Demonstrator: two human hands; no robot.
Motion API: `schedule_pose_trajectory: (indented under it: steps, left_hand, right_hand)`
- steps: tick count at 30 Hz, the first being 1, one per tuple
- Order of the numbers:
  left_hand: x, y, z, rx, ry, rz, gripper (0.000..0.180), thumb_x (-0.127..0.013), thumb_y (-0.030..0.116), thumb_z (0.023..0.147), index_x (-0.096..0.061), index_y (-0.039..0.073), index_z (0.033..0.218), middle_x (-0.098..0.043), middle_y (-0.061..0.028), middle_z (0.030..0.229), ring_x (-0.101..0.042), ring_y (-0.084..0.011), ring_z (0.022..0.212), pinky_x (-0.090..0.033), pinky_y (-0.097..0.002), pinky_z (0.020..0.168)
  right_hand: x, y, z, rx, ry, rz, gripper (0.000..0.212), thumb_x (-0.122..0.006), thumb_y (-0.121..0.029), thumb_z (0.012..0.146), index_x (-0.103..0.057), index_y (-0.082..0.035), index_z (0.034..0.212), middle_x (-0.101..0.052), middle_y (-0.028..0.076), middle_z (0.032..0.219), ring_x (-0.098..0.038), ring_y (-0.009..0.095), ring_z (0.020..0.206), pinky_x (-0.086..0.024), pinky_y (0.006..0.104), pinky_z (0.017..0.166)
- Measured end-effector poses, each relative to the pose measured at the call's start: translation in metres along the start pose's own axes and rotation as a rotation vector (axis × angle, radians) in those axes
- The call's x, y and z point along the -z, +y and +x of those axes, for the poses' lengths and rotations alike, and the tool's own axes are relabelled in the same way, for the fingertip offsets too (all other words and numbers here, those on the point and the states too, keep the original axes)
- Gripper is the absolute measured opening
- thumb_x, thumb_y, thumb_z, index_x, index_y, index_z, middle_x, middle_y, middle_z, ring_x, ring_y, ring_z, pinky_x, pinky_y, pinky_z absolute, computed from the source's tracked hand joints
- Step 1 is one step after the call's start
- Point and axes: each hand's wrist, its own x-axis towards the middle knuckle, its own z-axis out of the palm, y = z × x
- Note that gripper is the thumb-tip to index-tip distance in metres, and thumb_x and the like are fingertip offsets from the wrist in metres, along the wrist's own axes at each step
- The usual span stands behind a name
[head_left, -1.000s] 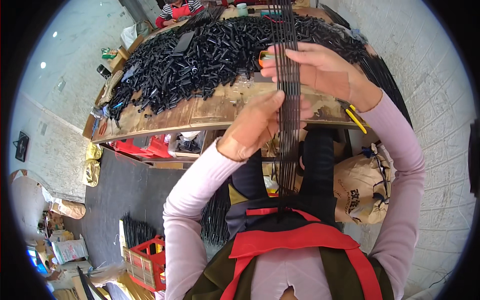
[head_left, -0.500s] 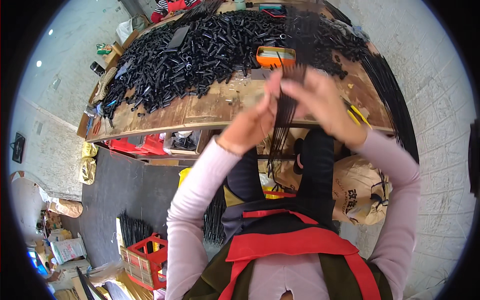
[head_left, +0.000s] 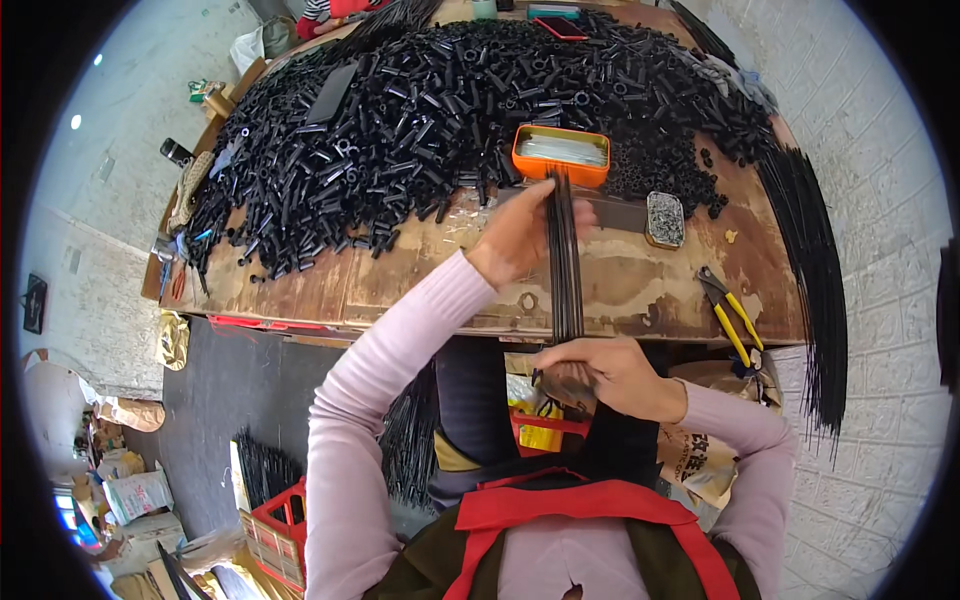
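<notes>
A bundle of thin black rods (head_left: 566, 275) stretches between my hands over the front edge of the wooden table. My left hand (head_left: 520, 235) is wrapped around its far part, thumb along the near side and fingertips showing beyond the rods. At the lower end, just off the table edge and above my lap, my right hand (head_left: 608, 372) is closed around the rods. The bundle's far tips reach the front of an orange box (head_left: 604, 178) of thin pale strips. A small tin (head_left: 663, 222) of tiny metallic pieces sits right of my left hand.
A large heap of short black tubes (head_left: 400, 140) covers the table (head_left: 420, 255). Yellow-handled pliers (head_left: 735, 315) lie at the right. More long black rods (head_left: 815, 300) hang over the right edge. A red crate (head_left: 285, 530) stands on the floor at left. Another person's sleeve (head_left: 315, 12) shows far off.
My hands were together, raised over the table with the rods. Now my right hand has come down toward my lap at the lower end, while my left hand grips the far part.
</notes>
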Motion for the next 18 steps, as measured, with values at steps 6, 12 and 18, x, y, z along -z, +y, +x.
schedule_pose_trajectory:
  steps: [6, 12, 18]
  left_hand:
    - [0.046, -0.008, -0.073, -0.437, 0.162, 0.556, 0.035, -0.062, 0.014, 0.093, -0.059, -0.001, 0.125, -0.067, -0.0074, 0.112, -0.058, -0.0126, 0.105, -0.046, -0.0286, 0.093]
    - [-0.055, -0.041, -0.160, -0.582, 0.305, 1.109, 0.024, -0.067, -0.005, 0.086, -0.068, -0.007, 0.110, -0.071, -0.0149, 0.104, -0.069, -0.0176, 0.088, -0.056, -0.0262, 0.072]
    - [-0.077, -0.033, -0.167, -0.598, 0.110, 0.827, 0.022, -0.064, -0.004, 0.090, -0.068, -0.005, 0.111, -0.072, -0.0102, 0.104, -0.068, -0.0130, 0.089, -0.056, -0.0236, 0.078]
  right_hand:
    - [-0.003, 0.036, 0.020, -0.070, 0.082, -0.140, 0.023, -0.062, -0.006, 0.092, -0.066, -0.001, 0.113, -0.069, 0.015, 0.094, -0.067, 0.027, 0.078, -0.052, 0.0314, 0.070]
    - [-0.021, 0.036, 0.029, 0.040, 0.204, -0.156, 0.028, -0.063, -0.005, 0.091, -0.064, -0.001, 0.118, -0.066, 0.018, 0.088, -0.067, 0.026, 0.076, -0.050, 0.0324, 0.067]
    - [-0.036, 0.050, 0.029, 0.106, 0.301, -0.089, 0.015, -0.068, -0.010, 0.088, -0.067, 0.000, 0.099, -0.066, 0.016, 0.083, -0.065, 0.027, 0.072, -0.048, 0.0348, 0.064]
